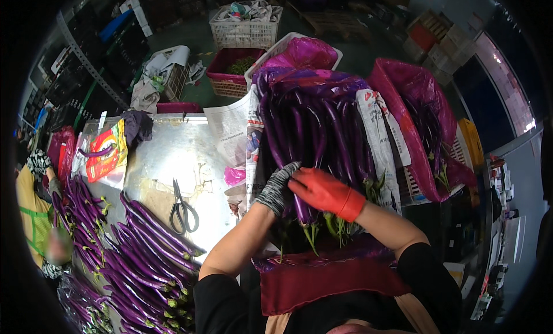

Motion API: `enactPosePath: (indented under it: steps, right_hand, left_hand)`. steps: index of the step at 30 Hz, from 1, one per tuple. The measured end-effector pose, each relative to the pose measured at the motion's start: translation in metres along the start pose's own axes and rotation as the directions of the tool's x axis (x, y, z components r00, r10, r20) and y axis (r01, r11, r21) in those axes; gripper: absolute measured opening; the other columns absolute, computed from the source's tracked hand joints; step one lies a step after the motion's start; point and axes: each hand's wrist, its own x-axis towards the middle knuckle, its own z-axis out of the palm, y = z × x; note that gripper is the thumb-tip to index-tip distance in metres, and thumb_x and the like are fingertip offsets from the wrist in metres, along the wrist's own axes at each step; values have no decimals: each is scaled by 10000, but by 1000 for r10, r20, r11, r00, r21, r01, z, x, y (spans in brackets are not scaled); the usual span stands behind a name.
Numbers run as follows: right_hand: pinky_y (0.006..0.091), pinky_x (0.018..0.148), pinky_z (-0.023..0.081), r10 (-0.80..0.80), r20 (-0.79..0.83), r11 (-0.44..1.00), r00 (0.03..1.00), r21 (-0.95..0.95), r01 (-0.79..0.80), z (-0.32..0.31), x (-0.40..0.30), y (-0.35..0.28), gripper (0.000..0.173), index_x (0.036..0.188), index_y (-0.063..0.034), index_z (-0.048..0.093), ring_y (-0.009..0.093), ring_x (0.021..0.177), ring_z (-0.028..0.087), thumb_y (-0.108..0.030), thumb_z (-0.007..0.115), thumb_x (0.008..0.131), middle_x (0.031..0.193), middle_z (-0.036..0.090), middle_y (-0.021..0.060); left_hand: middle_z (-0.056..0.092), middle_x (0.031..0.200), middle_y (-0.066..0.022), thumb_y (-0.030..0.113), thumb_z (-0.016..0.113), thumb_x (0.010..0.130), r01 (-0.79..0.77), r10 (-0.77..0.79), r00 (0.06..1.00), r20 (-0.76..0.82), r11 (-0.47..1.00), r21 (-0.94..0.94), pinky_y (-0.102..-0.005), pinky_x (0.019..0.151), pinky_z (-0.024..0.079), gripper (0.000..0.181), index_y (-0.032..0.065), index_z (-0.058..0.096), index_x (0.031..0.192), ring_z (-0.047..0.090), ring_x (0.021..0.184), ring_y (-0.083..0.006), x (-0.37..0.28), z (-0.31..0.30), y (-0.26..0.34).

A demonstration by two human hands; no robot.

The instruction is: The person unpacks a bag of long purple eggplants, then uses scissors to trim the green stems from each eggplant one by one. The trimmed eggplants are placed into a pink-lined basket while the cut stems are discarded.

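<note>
My left hand (278,188), in a grey-and-black knit glove, meets my right hand (327,192), in a red rubber glove, at the fingertips. Both lie over long purple eggplants (319,135) packed lengthwise in a newspaper-lined crate. Below my right hand shows the stem end of one eggplant (303,211). The gloves hide whether either hand grips it. Newspaper (376,131) lines the crate's right side, and purple plastic film (319,81) is folded at its far end. Green stems (341,230) point towards me.
Scissors (183,211) lie on the metal table (173,131) at left, beside a large pile of eggplants (142,273). Another person (36,213) is at the far left. To the right stands a crate with a magenta plastic liner (402,118); more crates (246,31) stand behind.
</note>
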Motion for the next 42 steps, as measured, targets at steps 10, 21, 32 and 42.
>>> enactPosePath:
  steps: [10, 21, 32, 42]
  right_hand:
    - [362, 783, 479, 664, -339, 735, 666, 137, -664, 10, 19, 113, 658, 1309, -35, 353, 287, 920, 607, -286, 666, 787, 1124, 558, 189]
    - [298, 792, 466, 711, -253, 179, 656, 967, 180, -20, -16, 131, 385, 1137, 52, 484, 200, 841, 603, -139, 571, 814, 926, 613, 105]
    - [207, 452, 374, 351, 5, -178, 937, 982, 62, -69, -23, 76, 494, 1279, -19, 440, 76, 567, 432, -288, 476, 866, 956, 572, 43]
    - [296, 793, 493, 62, -331, 958, 942, 286, 37, -14, -8, 27, 298, 1119, 2, 585, 237, 977, 626, -162, 591, 870, 1067, 637, 161]
  left_hand:
    - [625, 848, -99, 36, 635, 712, -63, 82, 979, -185, 993, 104, -331, 740, 503, 236, 12, 606, 944, 600, 779, -230, -24, 34, 15]
    - [610, 790, -118, -25, 610, 699, -127, 125, 987, -100, 992, -14, -315, 625, 529, 282, -16, 545, 974, 589, 646, -217, -31, 40, 26]
    - [616, 857, -102, -18, 588, 731, -179, 180, 983, 40, 984, -12, -311, 657, 529, 344, 11, 529, 1069, 593, 708, -202, -36, 48, 25]
    - [614, 960, -53, 190, 663, 808, -263, 253, 963, 93, 957, 119, -290, 784, 495, 343, 53, 541, 1098, 592, 868, -169, -52, 51, 26]
